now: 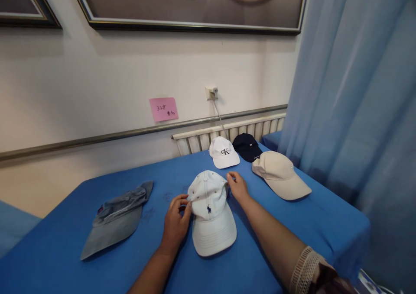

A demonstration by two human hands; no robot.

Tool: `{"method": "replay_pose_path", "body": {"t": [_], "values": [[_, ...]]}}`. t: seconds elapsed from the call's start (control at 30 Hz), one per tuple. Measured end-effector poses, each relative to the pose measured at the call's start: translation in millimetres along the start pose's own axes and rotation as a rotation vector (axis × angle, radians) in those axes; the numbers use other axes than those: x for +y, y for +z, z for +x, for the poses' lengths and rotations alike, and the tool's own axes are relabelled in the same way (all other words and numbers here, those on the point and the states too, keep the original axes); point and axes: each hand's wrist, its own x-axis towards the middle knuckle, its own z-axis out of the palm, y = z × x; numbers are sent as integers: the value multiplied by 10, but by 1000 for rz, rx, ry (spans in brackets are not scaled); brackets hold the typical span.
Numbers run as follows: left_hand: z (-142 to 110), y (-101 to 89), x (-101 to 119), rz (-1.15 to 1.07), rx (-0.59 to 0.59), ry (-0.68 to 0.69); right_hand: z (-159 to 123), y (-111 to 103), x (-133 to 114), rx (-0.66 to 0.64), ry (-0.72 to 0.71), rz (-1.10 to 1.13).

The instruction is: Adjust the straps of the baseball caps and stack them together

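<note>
A pale blue baseball cap [212, 211] with a small dark embroidered rider on its front sits on the blue-covered table, brim towards me. My left hand [176, 220] is at the cap's left side, with thumb and curled fingers closed on its edge. On the opposite side, my right hand [238, 185] pinches the crown's right edge. Both sets of fingertips are partly hidden by the cap. To the left lies a flattened grey-blue cap [118, 220], its brim pointing towards me.
Behind stand a white cap [224, 153] with dark letters and a navy cap [247, 147]; a beige cap [282, 175] lies to the right. The table [273, 259] ends near a radiator [198, 141] and a blue curtain [351, 103]. A cord hangs from the wall socket [211, 93].
</note>
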Motion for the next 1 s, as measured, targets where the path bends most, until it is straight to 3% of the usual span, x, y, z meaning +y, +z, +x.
{"method": "replay_pose_path", "body": {"t": [0.23, 0.47, 0.73, 1.0], "values": [[23, 34, 18, 5, 0, -17, 123, 63, 27, -204, 60, 89], [45, 31, 34, 37, -26, -22, 218, 115, 85, -137, 97, 43], [60, 42, -27, 39, -26, -14, 370, 242, 101, -228, 64, -22], [107, 12, -9, 37, -29, 3, 355, 53, 26, -233, 157, 239]]}}
